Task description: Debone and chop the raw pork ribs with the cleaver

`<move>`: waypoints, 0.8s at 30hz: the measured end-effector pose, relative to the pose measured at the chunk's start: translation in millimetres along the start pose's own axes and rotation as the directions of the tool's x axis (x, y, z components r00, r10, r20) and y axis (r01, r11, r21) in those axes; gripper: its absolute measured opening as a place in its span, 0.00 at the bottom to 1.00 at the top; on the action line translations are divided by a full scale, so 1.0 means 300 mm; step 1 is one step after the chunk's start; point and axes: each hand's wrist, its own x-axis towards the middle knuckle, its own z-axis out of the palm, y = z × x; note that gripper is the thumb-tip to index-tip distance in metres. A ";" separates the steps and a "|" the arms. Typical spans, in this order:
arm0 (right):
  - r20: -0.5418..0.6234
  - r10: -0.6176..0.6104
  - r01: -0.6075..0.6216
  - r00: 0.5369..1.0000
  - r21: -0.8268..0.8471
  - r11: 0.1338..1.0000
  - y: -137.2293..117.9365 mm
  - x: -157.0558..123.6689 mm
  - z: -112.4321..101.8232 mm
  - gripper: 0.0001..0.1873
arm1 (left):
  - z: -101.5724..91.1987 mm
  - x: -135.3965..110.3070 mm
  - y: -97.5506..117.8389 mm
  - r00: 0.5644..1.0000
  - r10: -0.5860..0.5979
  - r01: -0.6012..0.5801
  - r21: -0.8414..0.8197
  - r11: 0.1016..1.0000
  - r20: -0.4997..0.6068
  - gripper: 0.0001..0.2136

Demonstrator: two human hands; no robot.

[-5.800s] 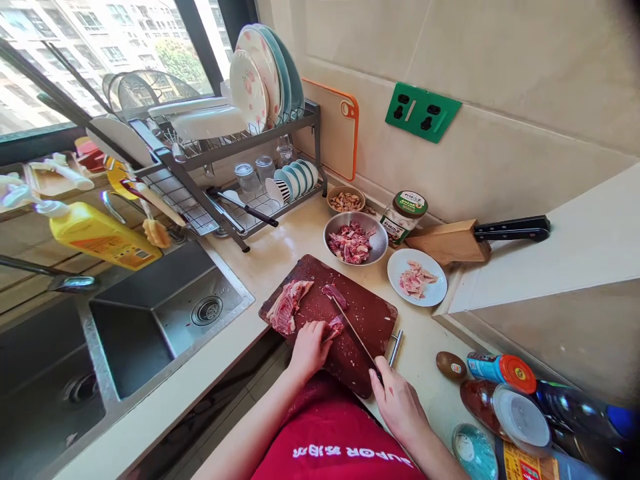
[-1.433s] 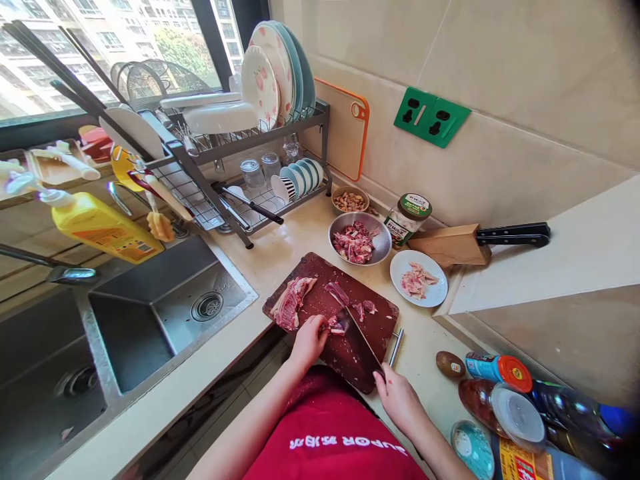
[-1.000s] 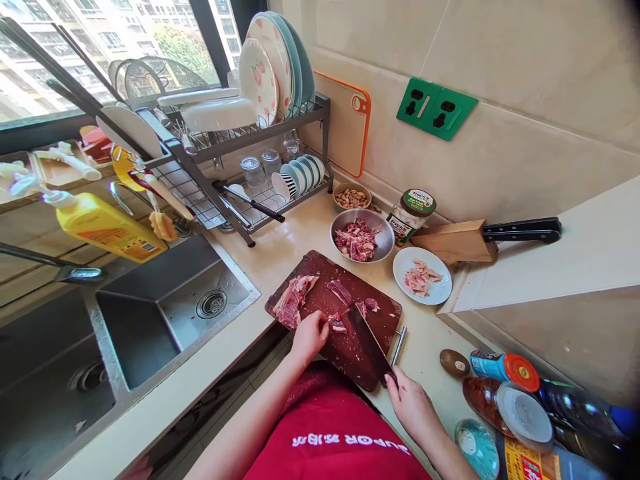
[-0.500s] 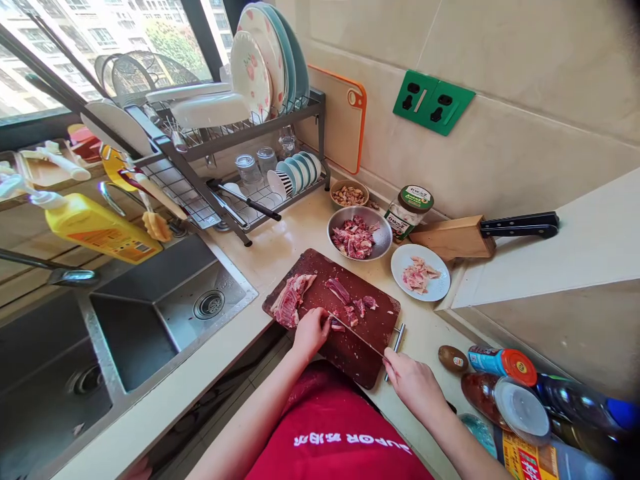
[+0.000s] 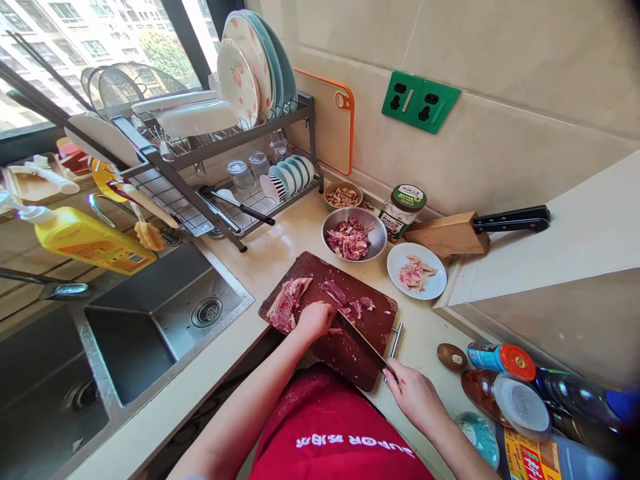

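Kitchen corner, pale table [image 5: 280,247] running beside a sink [image 5: 165,313]. Dark red cutting board [image 5: 350,357] sits at the near edge. Left hand [image 5: 315,319] has its fingers curled down, pinning a small meat strip [image 5: 338,329] mid-board, with the rib slab [image 5: 285,307] just left of it. Right hand [image 5: 415,397] is closed round the knife [image 5: 360,337] handle. The blade runs diagonally up-left and meets the strip just right of the left fingertips.

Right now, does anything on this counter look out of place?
Mildly: the red cutting board seems to overhang the front edge of the counter, and a kiwi sits beside the sauce bottles.
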 end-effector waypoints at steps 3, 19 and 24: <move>-0.017 0.005 -0.005 1.000 0.004 1.000 0.002 0.004 0.015 0.12 | -0.020 0.036 -0.009 0.996 -0.002 0.003 -0.014 1.000 0.094 0.08; -0.002 -0.007 0.007 1.000 -0.074 0.997 -0.024 0.056 -0.001 0.10 | -0.067 0.070 -0.062 0.992 0.062 -0.033 -0.253 0.967 0.107 0.06; 0.017 -0.002 0.004 1.000 -0.100 0.995 -0.027 0.056 0.006 0.11 | -0.053 0.063 -0.095 0.988 0.048 0.020 -0.425 0.905 0.147 0.02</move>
